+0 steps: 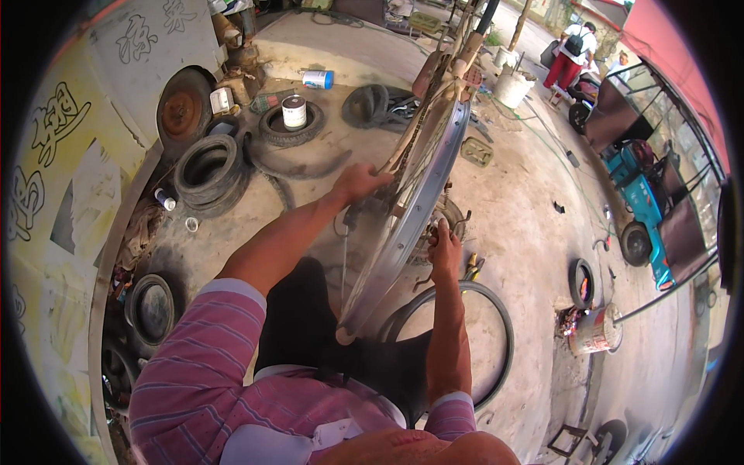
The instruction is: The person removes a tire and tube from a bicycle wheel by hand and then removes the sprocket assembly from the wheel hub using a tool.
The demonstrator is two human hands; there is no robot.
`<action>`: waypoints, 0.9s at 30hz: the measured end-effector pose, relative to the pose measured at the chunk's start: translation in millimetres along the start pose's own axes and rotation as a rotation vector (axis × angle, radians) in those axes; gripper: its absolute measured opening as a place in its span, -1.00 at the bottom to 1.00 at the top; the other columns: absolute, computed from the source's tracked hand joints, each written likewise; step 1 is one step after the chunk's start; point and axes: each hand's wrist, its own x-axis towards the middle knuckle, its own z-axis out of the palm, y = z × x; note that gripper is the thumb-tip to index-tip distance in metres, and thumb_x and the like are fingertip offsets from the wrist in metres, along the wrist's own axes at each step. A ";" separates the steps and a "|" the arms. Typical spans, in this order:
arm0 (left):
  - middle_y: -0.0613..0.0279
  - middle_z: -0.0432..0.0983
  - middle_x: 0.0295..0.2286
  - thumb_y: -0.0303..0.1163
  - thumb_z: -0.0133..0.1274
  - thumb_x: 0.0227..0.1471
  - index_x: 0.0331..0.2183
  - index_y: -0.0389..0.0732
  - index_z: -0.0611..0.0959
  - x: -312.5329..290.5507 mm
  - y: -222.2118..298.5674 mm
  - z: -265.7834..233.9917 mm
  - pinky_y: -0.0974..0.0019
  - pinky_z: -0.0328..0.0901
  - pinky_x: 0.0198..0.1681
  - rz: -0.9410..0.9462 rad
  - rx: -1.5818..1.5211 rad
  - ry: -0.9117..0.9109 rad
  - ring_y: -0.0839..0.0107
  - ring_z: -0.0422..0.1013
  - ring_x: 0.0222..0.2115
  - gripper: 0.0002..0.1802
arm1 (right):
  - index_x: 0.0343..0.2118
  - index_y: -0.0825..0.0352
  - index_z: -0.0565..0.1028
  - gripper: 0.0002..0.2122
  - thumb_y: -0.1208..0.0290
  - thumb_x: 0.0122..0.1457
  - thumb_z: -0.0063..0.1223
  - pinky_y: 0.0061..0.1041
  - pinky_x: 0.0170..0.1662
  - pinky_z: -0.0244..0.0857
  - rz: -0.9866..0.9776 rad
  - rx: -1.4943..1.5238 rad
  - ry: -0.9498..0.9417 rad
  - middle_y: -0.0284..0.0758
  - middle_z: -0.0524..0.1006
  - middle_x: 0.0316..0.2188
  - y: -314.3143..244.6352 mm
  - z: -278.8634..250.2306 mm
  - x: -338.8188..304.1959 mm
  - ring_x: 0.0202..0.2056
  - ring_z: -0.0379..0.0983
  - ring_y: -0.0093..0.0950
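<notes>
A bare silver bicycle wheel rim [443, 159] stands upright in front of me, running from between my knees up toward a bicycle frame [457, 70]. No tyre sits on the rim. My left hand [363, 183] is at the rim's left side, fingers curled in beside the spokes and a frame tube; what they grip is partly hidden. To the right of the rim, near the hub, my right hand [443, 252] is closed with its thumb up, and whatever is in it is too small to name. A thin black bicycle tyre [508, 333] lies around my right forearm's side.
Stacked old tyres [208, 172] and a white can [294, 112] inside another tyre are at the left. White buckets [513, 85] stand far right, with a paint-stained bucket [595, 332] nearer. A blue three-wheeled vehicle [637, 203] is parked at right; people [576, 45] are beyond.
</notes>
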 end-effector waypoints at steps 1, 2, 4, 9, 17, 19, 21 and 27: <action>-0.09 0.61 -0.40 0.11 0.19 0.00 -0.34 -0.34 0.69 1.5 2.7 -0.2 0.16 0.37 -0.21 0.005 0.024 0.004 0.14 0.55 -0.32 -0.41 | -0.46 0.20 0.42 -0.68 0.06 0.31 0.06 -0.65 -0.66 -0.08 -0.003 0.000 -0.001 -0.55 0.30 -0.61 0.3 -1.0 1.8 -0.68 0.09 -0.73; -0.09 0.61 -0.40 0.11 0.19 0.00 -0.34 -0.34 0.69 1.5 4.7 0.0 0.16 0.37 -0.21 0.007 0.024 0.006 0.14 0.55 -0.32 -0.41 | -0.47 0.19 0.41 -0.68 0.07 0.33 0.04 -0.65 -0.66 -0.08 -0.016 -0.019 -0.005 -0.56 0.30 -0.62 2.6 -1.8 4.3 -0.68 0.09 -0.73; -0.08 0.61 -0.42 0.10 0.20 0.01 -0.34 -0.34 0.69 0.0 6.5 1.5 0.16 0.38 -0.24 -0.018 -0.011 0.022 0.17 0.55 -0.35 -0.41 | -0.48 0.18 0.40 -0.68 0.08 0.34 0.03 -0.65 -0.66 -0.07 -0.030 -0.040 -0.009 -0.56 0.30 -0.62 8.1 -3.5 8.6 -0.69 0.09 -0.73; -0.08 0.62 -0.43 0.09 0.21 0.01 -0.34 -0.35 0.68 1.3 7.3 1.5 0.18 0.38 -0.26 -0.032 -0.031 -0.013 0.21 0.56 -0.38 -0.42 | -0.37 0.21 0.44 -0.81 0.24 0.33 0.07 -0.67 -0.65 -0.08 -0.279 0.053 0.028 -0.57 0.31 -0.59 28.8 -2.1 9.0 -0.64 0.12 -0.75; -0.06 0.61 -0.45 0.08 0.21 0.01 -0.37 -0.35 0.68 0.5 5.9 0.9 0.17 0.38 -0.27 -0.031 -0.055 -0.013 0.20 0.55 -0.41 -0.42 | -0.32 0.22 0.47 -0.82 0.23 0.32 0.09 -0.67 -0.67 -0.08 -0.131 0.223 -0.030 -0.53 0.35 -0.55 8.1 -0.5 -4.0 -0.67 0.11 -0.73; -0.06 0.61 -0.45 0.10 0.19 0.02 -0.37 -0.35 0.68 0.9 5.7 1.4 0.16 0.37 -0.26 0.013 -0.015 0.016 0.19 0.55 -0.39 -0.41 | -0.40 0.19 0.45 -0.74 0.13 0.32 0.08 -0.66 -0.67 -0.06 -0.032 0.007 0.030 -0.53 0.33 -0.60 8.3 -2.8 4.3 -0.68 0.12 -0.71; -0.06 0.61 -0.45 0.12 0.19 0.02 -0.38 -0.35 0.68 0.1 2.5 0.3 0.16 0.37 -0.26 0.008 -0.012 0.025 0.19 0.55 -0.38 -0.40 | -0.45 0.26 0.46 -0.69 0.14 0.32 0.07 -0.63 -0.53 0.05 -0.020 0.006 0.002 -0.55 0.34 -0.61 9.0 -3.0 1.8 -0.58 0.19 -0.72; -0.11 0.63 -0.44 0.21 0.21 -0.09 -0.38 -0.40 0.68 -5.3 11.6 -1.1 0.18 0.38 -0.24 -0.031 -0.057 0.006 0.15 0.58 -0.36 -0.28 | -0.35 0.23 0.46 -0.75 0.14 0.29 0.12 -0.70 -0.63 -0.01 -0.219 0.045 -0.061 -0.54 0.35 -0.57 16.4 -8.6 0.3 -0.64 0.16 -0.74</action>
